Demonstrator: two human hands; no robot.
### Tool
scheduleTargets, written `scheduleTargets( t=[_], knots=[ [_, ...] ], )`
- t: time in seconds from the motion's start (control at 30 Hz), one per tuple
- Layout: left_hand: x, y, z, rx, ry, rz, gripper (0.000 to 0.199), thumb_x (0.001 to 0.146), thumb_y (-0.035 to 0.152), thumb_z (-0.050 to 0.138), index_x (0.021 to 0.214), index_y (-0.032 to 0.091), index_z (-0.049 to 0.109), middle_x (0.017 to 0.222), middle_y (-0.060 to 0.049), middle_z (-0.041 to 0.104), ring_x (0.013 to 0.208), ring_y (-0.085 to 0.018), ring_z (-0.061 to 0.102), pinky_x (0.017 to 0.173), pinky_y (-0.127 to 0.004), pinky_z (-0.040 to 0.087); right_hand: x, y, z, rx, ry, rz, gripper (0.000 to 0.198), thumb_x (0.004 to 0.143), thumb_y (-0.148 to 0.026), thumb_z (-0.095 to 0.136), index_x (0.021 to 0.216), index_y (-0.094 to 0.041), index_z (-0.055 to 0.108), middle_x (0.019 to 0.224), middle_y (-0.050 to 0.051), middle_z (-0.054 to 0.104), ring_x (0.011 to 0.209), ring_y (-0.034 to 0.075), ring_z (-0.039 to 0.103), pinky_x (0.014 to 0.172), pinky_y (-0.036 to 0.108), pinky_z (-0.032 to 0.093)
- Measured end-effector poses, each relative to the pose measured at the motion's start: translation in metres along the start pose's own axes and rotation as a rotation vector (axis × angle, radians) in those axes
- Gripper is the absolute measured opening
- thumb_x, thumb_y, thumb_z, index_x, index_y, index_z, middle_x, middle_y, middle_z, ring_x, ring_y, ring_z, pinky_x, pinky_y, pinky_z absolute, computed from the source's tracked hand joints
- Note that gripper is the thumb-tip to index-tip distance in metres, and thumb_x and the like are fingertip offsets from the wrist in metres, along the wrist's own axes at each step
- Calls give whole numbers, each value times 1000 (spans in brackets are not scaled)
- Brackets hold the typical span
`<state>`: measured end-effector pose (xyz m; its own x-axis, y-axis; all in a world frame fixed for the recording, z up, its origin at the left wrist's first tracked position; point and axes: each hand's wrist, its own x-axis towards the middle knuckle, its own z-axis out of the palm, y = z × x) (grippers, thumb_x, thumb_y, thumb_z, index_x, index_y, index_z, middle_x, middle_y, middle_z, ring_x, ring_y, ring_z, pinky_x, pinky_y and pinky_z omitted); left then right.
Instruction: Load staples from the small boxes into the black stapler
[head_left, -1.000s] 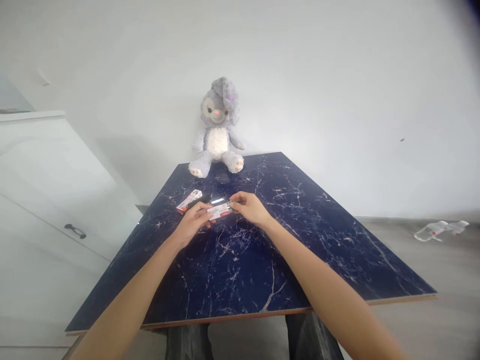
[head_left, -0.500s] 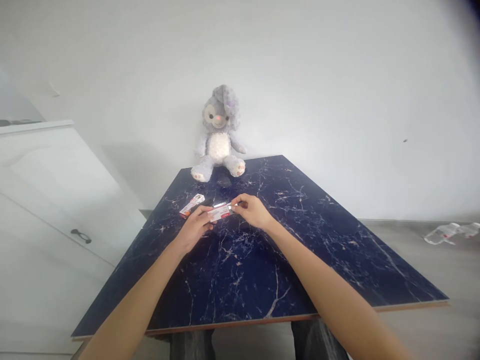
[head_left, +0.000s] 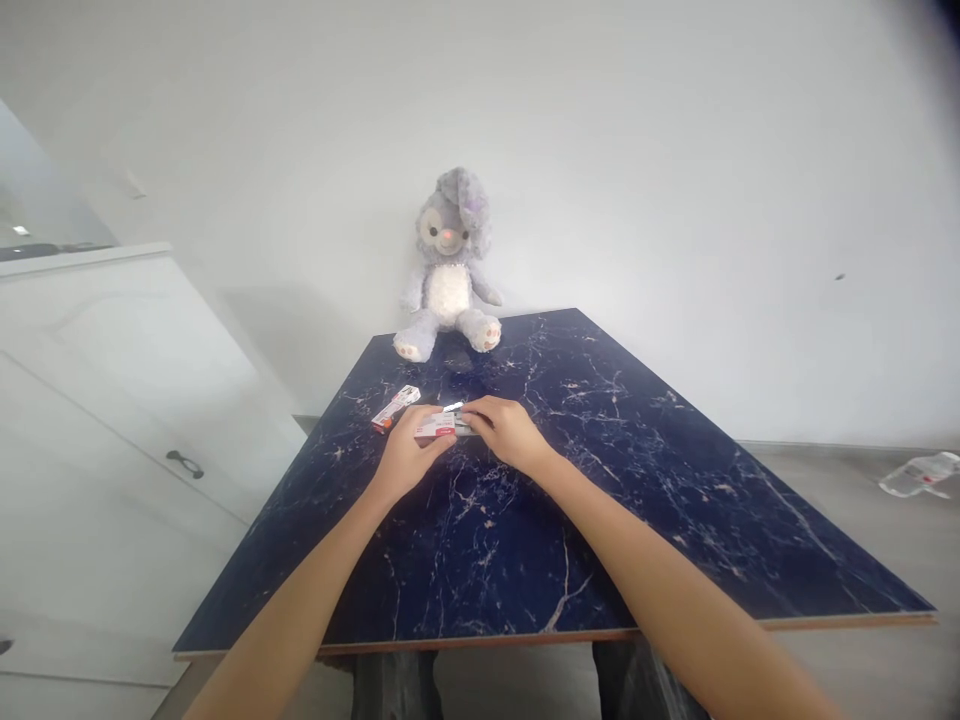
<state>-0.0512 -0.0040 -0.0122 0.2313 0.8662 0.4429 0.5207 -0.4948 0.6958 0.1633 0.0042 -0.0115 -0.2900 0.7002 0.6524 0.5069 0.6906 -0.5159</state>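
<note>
My left hand (head_left: 403, 458) is closed around a small white-and-red carton (head_left: 435, 427), thumb along its near side. The carton lies sideways just above the table. At its right end, my right hand (head_left: 511, 434) has its fingers closed on a thin silvery-grey pack (head_left: 464, 428), which shows at the carton's mouth; how much of it is inside I cannot tell. A white flap (head_left: 453, 407) sticks up at the carton's far edge. Beyond my left hand, a second white-and-red box (head_left: 396, 408) with an orange patch lies on the table.
The dark blue marbled table (head_left: 480, 560) narrows toward the wall. A grey plush toy (head_left: 448, 270) sits at its far edge. To the left stands a white cabinet (head_left: 97, 420) with a dark handle (head_left: 184, 464). A clear plastic bottle (head_left: 919, 474) lies on the floor at right.
My right hand has moved closer to my left, and less of the silvery pack's length separates them. My left thumb now lies along the carton's near side. The view has shifted slightly.
</note>
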Motion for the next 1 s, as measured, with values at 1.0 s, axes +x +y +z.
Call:
scheduleTargets(
  t=[1.0],
  knots=[
    [-2,9,-5,30,-45,17,33,85,43,69,107,21,59,100,-4,66,88,-21,65,79,-34,50,2,-16,-10,219,-42,122,20,89,-24,65,106,-25,75,105,3,75,94,19,67,89,34,53]
  ],
)
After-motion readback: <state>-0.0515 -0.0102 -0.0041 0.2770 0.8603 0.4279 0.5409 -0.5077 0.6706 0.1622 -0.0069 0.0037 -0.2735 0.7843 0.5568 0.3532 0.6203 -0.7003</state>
